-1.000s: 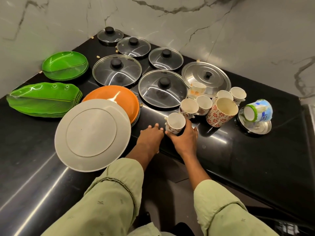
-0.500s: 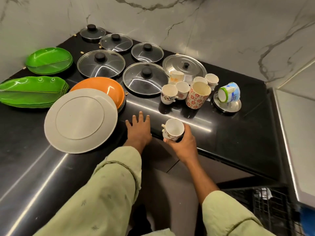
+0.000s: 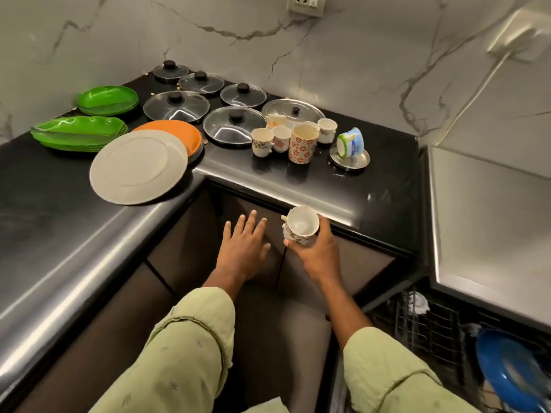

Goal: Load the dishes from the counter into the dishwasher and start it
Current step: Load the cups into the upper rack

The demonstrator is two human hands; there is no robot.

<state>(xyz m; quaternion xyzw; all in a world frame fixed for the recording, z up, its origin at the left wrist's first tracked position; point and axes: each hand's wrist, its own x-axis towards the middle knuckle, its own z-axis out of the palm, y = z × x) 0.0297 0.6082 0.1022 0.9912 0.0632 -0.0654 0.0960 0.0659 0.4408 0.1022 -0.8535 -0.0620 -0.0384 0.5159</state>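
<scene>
Head view. Right hand [image 3: 320, 251]: fingers curled round a small patterned cup [image 3: 301, 225], mouth up, held off the black counter [image 3: 298, 180], just in front of its near edge. Left hand [image 3: 243, 248]: fingers straight and spread apart, holding nothing, just left of the cup. Other cups [image 3: 262, 141] stand farther back on the counter, right of the white plate [image 3: 138, 165]. Dishwasher rack [image 3: 432, 329] at near right; blue dish [image 3: 507, 371] in it.

Blue plate [image 3: 512, 374] at the dishwasher rack [image 3: 429, 326], blurred and cropped by the lower right corner. White plate [image 3: 137, 168] covers half the orange plates [image 3: 179, 132]. Right hand [image 3: 319, 251] hides the base of the small cup [image 3: 301, 225]. Wall socket [image 3: 305, 4] cut by the top edge.
</scene>
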